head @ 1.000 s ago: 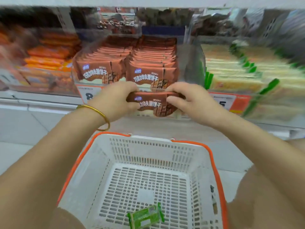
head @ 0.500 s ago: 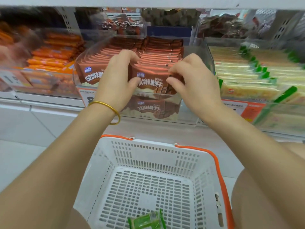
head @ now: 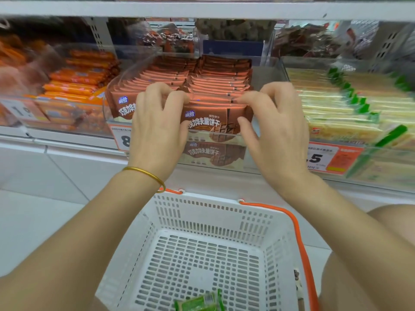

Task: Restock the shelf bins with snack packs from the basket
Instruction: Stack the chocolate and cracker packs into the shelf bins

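**Site.** Shop aisle, seen from beside the person. Pale tiled floor [head: 33,209]. A white shelf ledge [head: 67,149] carries a row of clear bins, with a white shelf board [head: 202,10] overhead.

**Left bin** [head: 56,124]. Orange packs [head: 76,76], stacked flat.

**Middle bin** [head: 249,153]. Two rows of brown packs [head: 215,79] standing on edge, running near to far.

**Right bin** [head: 381,176]. Pale yellow packs [head: 332,113] with green ends.

**Far back.** Dark-wrapped goods [head: 235,30], too blurred to identify.

**Item in hand.** One brown pack [head: 211,117] sits at the near end of the right row, inside the middle bin, behind its front wall. The left hand [head: 157,122] pinches its left end, fingers curled over the top edge and thumb on the printed face. The right hand [head: 276,122] pinches its right end between forefinger and thumb. A gold bangle [head: 146,173] is on the left wrist.

**Basket** [head: 224,209]. White, slotted, with an orange handle [head: 301,232]. It sits near, below the hands. One green pack [head: 197,303] lies on its floor at the near edge, partly cut off.

**Writing.**
- The brown pack carries a small blue-and-white logo and white characters, 巧克力华夫脆饼干, with a wafer picture to the right.
- The same print shows lower on the bin front; I cannot tell whether it is a reflection or another pack.
- Price tag [head: 123,138] under the middle bin: large "8".
- Orange-and-white tag [head: 330,158] under the right bin: ".5".
- Tag [head: 20,110] on the left bin: "1", the rest blurred.
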Action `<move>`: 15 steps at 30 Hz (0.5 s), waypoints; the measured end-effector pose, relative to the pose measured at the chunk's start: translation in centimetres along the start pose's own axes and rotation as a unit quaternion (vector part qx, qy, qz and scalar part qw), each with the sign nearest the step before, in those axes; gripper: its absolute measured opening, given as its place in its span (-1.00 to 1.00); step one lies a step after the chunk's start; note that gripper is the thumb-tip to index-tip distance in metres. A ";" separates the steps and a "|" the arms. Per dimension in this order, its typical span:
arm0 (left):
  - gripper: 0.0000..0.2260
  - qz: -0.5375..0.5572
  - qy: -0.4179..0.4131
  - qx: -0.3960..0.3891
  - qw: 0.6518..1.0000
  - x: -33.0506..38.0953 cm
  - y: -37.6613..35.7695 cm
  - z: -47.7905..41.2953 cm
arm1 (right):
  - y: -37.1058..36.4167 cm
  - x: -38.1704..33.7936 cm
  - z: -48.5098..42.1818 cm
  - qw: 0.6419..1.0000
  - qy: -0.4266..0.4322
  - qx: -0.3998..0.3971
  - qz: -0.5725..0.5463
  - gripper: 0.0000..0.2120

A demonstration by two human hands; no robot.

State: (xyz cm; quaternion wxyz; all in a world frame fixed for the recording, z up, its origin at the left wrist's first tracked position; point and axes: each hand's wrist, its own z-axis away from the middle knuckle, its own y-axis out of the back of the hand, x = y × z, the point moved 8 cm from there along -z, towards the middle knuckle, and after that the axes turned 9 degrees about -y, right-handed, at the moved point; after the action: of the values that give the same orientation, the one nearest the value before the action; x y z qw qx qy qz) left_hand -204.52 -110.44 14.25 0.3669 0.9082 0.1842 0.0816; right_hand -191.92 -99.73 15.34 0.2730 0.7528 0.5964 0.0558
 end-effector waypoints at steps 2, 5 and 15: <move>-0.74 0.004 -0.019 0.014 1.000 0.6 0.7 0.7 | 0.0 -1.1 1.8 0.998 0.011 -0.025 -0.060 -0.86; -0.81 0.021 -0.033 -0.007 0.999 1.5 0.5 2.6 | -3.7 -2.7 6.2 0.983 0.050 -0.164 -0.060 -0.85; -0.67 -0.012 -0.108 -0.445 0.889 2.3 -9.3 16.7 | -19.4 1.4 32.2 0.677 0.113 -0.724 0.064 -0.67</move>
State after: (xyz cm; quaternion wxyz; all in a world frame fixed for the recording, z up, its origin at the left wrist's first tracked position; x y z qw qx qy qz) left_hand -200.27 -113.97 -4.15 0.7511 0.6507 0.0990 0.0519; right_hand -195.20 -106.83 -21.45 0.6592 0.3441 0.3458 0.5723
